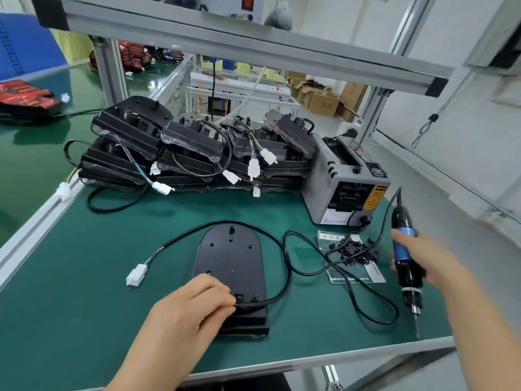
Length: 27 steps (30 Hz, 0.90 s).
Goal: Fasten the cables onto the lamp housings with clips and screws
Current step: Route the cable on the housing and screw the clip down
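1. Nearest, the left hand (194, 303) lies curled over the near end of the lamp housing (234, 263), which sits back-up on the green mat (84, 277). Its fingertips pinch the cable (259, 302) just where it leaves the housing, beside a small square socket.
2. The right hand (431, 261) is wrapped round the blue-and-black electric screwdriver (406, 258), bit pointing down near the bench edge and well apart from the housing. No screw on the bit can be made out.
3. Likely trouble: if the left fingers ease off, the cable could spring out of its seat before a screw bites. The fingertips also sit right at the fixing point, so a slipping bit could catch them or scar the plastic.
4. The screwdriver's own cord (310, 274) loops over the mat between tool and housing. A swing across could drag it through the loose black clips (353, 249) and scatter them.
5. The cable arcs round the housing's far end to a white connector (137, 275) — a tug there would shift the work.
6. The clips lie on a clear printed bag (372, 275); its characters are too small to read.
7. Behind, a grey tape dispenser (344, 179) carries a yellow warning label (373, 197), its wording illegible.
8. Further back is a pile of black housings (197, 153) with dangling white plugs.
9. Farthest are cardboard boxes (324, 103) — red print, unreadable.
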Tool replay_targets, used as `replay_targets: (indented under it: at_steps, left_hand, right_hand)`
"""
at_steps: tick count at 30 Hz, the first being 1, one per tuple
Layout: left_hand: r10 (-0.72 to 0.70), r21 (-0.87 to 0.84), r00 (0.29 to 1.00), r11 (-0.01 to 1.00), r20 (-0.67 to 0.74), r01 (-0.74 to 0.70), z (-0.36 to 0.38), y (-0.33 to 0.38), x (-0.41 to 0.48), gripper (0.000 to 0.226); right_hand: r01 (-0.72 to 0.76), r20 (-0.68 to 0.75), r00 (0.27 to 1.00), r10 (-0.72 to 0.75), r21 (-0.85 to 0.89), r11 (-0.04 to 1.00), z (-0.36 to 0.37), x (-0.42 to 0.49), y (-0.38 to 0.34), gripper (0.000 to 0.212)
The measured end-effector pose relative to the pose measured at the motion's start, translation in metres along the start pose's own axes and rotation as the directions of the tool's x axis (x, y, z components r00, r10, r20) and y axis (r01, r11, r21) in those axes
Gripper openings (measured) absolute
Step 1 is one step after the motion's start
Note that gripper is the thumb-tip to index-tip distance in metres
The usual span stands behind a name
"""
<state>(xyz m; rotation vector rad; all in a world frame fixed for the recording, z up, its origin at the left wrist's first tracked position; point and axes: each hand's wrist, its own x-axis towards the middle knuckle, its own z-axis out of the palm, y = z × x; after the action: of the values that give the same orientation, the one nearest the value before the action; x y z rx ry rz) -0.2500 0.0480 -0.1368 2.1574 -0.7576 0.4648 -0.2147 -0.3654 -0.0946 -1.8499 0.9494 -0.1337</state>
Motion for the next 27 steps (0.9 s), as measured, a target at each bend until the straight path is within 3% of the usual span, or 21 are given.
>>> replay_targets:
  at_steps: [6,11,15,23,27]
  left_hand:
    - [-0.008,0.009,1.0,1.0,-0.002,0.008,0.001,0.0,-0.001,0.004]
    - [0.01,0.006,1.0,1.0,0.004,-0.01,-0.001,-0.001,0.0,0.02]
    - [0.017,0.005,1.0,1.0,0.013,-0.017,0.0,-0.003,-0.001,0.018]
    - [0.02,0.008,1.0,1.0,0.015,-0.02,0.0,-0.003,0.001,0.011]
    - [0.02,0.004,1.0,1.0,0.017,-0.02,-0.001,-0.002,0.001,0.013]
  right_hand:
    - [0.003,-0.093,0.995,-0.044,-0.404,0.915,0.023,0.026,-0.002,0.066]
    - [-0.011,-0.146,0.985,-0.089,-0.573,0.82,0.031,0.039,-0.011,0.054]
    - [-0.059,-0.148,0.985,-0.087,-0.769,0.637,0.034,0.036,-0.012,0.054]
    - [-0.075,-0.196,0.952,-0.235,-0.894,0.443,0.031,0.026,-0.008,0.052]
    - [-0.081,-0.175,0.958,-0.226,-0.925,0.371,0.026,0.021,-0.013,0.052]
